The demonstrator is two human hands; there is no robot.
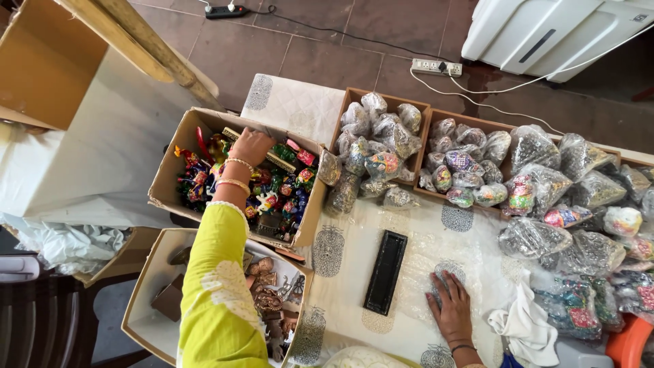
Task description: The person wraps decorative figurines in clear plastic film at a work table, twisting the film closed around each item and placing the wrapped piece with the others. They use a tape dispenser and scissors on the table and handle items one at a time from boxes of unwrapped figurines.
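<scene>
Yellow sleeve first, since that's what's filling the bottom of our view, and from it we're stretching our left hand (251,145) into the cardboard box (178,158) of small painted figurines (272,191), all reds, greens and blues, jumbled in a heap. We can't tell what the fingers are doing in there, they're curled down out of sight among the pieces, so whether they're pinching one or just rummaging is anyone's guess. Our right hand (451,308) is lying flat on the bench (340,259), fingers spread and pressed onto a sheet of bubble wrap (436,286) just right of a long black tray (385,272). Those figurines are looking light but brittle to us, with thin sticking-out bits that'd probably chip or snap, and the glossy paint is likely a bit slick, so we're thinking the chunky body is the place to grab one, not a limb or an ornament, and lift it straight up so it isn't snagging its neighbours. Bubble wrap is soft and floppy, probably why a flat palm is pinning it. Behind the tray, two wooden crates (421,112) are holding wrapped bundles (381,146), and more are piling up to the right. Nearer us, another box (146,286) is holding brown metal-looking figures (267,296).
</scene>
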